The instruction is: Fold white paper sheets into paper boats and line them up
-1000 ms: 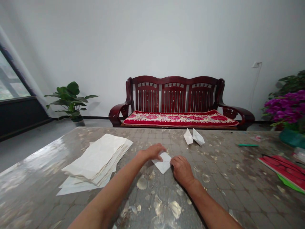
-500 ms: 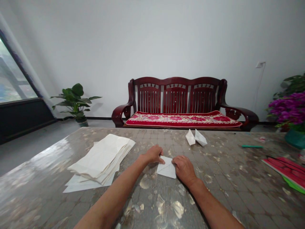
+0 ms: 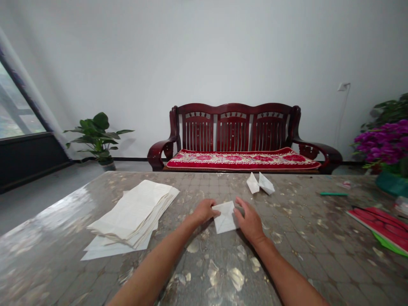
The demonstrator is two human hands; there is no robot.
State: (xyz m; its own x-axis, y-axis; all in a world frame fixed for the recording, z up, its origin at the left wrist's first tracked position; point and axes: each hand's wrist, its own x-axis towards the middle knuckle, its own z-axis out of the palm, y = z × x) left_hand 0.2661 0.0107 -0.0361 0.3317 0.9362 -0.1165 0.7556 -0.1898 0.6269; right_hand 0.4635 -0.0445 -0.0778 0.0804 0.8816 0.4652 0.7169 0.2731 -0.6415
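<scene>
A small white sheet of folded paper (image 3: 225,220), roughly square with diagonal creases, lies at the middle of the table in front of me. My left hand (image 3: 205,211) pinches its left edge, thumb on top. At the right edge, my right hand (image 3: 250,221) grips the paper between its thumb and fingers, the forefinger reaching past the far corner. Beyond the hands stand two folded paper shapes (image 3: 266,184) with pointed ends, side by side. To the left lies a stack of white paper sheets (image 3: 130,210).
The patterned table (image 3: 191,272) also bears a green pen (image 3: 333,194), and dark-framed glasses (image 3: 379,221) on a red book (image 3: 390,236) at the right. Purple flowers (image 3: 384,142) in a teal pot stand behind them. A wooden bench (image 3: 232,127) is past the far edge.
The folded paper has turned slightly and shifted a little. My right hand has moved from its far right corner to along its right side, with the fingers more spread.
</scene>
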